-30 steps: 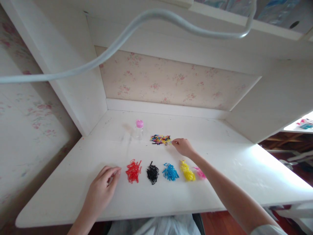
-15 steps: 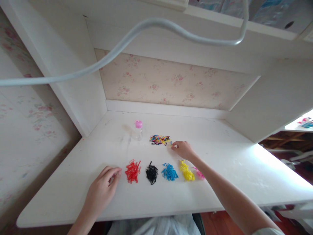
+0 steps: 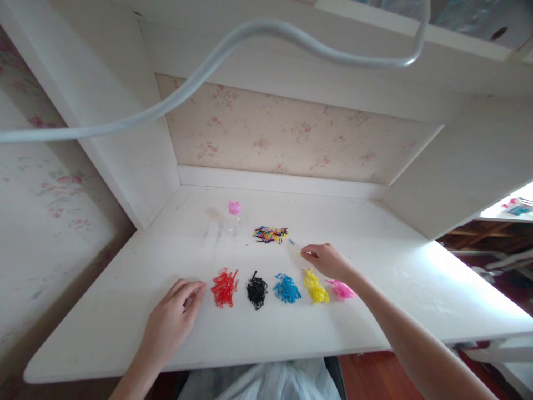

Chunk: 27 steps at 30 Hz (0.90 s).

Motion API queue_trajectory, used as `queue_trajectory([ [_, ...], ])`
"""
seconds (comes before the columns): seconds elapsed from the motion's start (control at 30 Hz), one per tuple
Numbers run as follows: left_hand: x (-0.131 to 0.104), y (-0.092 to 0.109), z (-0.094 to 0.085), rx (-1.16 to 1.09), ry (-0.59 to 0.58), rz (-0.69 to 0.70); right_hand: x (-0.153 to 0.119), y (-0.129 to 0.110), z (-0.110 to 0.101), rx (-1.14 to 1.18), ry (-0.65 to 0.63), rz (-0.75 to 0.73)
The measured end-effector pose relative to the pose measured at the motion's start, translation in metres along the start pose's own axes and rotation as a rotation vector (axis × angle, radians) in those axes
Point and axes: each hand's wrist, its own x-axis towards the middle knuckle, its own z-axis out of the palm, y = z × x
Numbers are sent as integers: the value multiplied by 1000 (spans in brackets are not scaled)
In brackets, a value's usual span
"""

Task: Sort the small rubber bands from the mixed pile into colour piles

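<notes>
My left hand [image 3: 177,314] rests on the desk left of the red band pile [image 3: 224,288], thumb and fingertips together; anything between them is too small to make out. My right hand [image 3: 325,260] hovers above the yellow pile [image 3: 316,287], its fingertips pinched on something yellowish, probably a small band. Black [image 3: 257,291], blue [image 3: 287,289] and pink [image 3: 341,289] piles complete the row. Behind them lies a mixed-colour pile [image 3: 270,234], with a loose blue band [image 3: 291,241] at its right.
A clear bottle with a pink cap [image 3: 234,208] stands left of the mixed pile. A thick white cable [image 3: 266,26] crosses the upper view. Side panels and a low shelf enclose the white desk [image 3: 233,344].
My right hand has drawn away from the mixed pile, toward the right, uncovering more of the pink pile. My left hand has stayed beside the red pile.
</notes>
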Motion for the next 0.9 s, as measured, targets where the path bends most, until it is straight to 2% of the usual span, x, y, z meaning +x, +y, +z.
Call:
queue_trajectory([
  [0.13,1,1,0,-20,3,-25,-23,6,-7,-3,-51,-66],
  [0.27,5,2,-1,-70,8,3,-35,11,-9,-31,-103,-92],
  [0.4,13,11,-3,-103,-21,37,-43,15,-15,33,-57,-75],
  [0.47,19,23,-6,-108,-42,56,-47,19,-18,71,-4,-27],
  [0.57,32,51,-9,-105,-102,114,-54,26,-20,102,65,28],
  [0.67,48,83,-6,-48,-199,205,-60,30,-14,120,49,33],
  [0.77,67,107,8,57,-279,300,-61,27,-4,110,-31,71],
  [0.9,93,124,37,228,-337,417,-53,18,5,-71,-71,102],
])
